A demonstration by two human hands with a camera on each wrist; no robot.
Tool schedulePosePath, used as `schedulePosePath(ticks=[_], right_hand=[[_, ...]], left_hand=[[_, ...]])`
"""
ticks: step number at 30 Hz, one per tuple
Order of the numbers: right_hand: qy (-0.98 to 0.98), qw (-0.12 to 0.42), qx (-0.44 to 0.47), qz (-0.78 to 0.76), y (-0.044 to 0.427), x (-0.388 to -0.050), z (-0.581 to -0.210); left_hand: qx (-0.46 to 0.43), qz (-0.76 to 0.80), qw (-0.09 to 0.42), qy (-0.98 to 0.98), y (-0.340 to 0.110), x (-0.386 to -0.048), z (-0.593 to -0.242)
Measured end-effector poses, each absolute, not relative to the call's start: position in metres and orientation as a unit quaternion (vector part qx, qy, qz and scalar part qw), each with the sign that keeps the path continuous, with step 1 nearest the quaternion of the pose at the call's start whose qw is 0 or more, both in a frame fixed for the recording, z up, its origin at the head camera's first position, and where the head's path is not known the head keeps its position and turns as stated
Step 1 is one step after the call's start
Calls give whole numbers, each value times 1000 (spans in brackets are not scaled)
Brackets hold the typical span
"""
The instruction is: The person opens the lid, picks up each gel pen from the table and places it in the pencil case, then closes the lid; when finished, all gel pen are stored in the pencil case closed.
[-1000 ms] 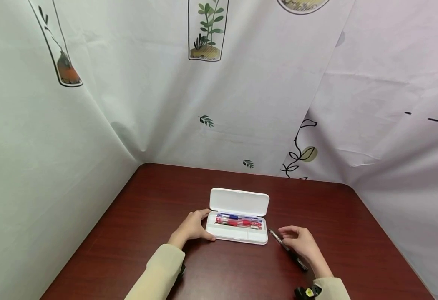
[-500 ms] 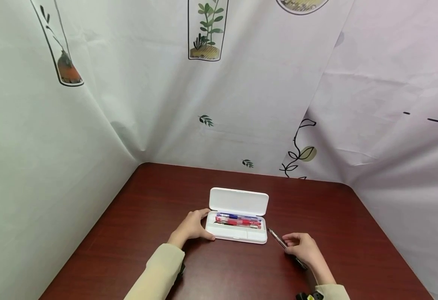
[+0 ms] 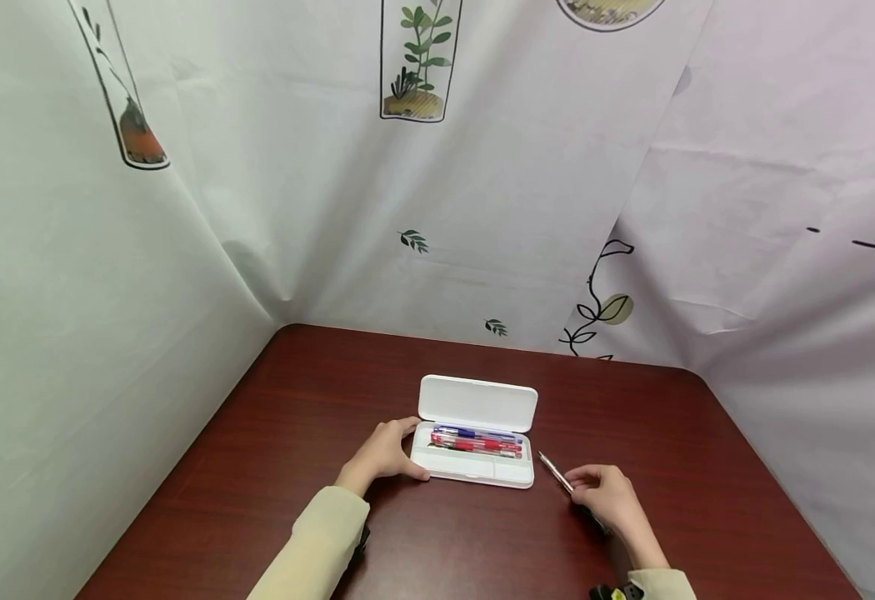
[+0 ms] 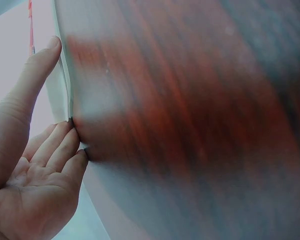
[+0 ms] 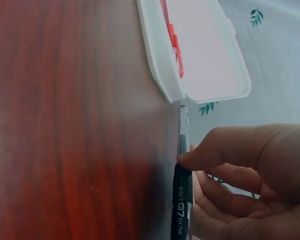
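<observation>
A white pencil case stands with its lid raised. Inside its rear compartment lie a blue pen and red pens; the front compartments show bare. My left hand grips the case's left end, thumb at the front corner and fingers round the back. To the right of the case, my right hand pinches a black gel pen between thumb and fingers. The pen's clear end points toward the case's right end. In the head view the hand hides part of the pen.
The dark red wooden table runs back to a pale curtain printed with plants, which also hangs along the left and right sides. A black wrist strap shows at the right cuff.
My right hand has drawn back slightly and taken the gel pen, whose far end has lifted a little. The left hand and the case have stayed in place.
</observation>
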State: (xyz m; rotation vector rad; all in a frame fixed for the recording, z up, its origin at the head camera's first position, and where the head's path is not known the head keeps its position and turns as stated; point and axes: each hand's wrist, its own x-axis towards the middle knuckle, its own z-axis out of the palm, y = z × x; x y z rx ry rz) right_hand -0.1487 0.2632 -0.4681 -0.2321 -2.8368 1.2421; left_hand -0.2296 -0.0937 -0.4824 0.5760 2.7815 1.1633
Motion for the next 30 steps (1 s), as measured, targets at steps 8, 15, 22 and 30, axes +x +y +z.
schedulePosePath(ticks=[8,15,22,30], right_hand=[[-914,21,-60,400,255,-156,-460],[-912,20,-48,408,244,-164,-455],[-917,25,-25,397,233,-172,-449],[-918,27,-3,396,220,-182,-444]], left_hand=[[191,378,35,905,-94,-229,-482],[184,378,39,906,-94,-228,-483],[182,377,42,907,-93,-228,-483],[180,378,42,907,-94,-229,-482]])
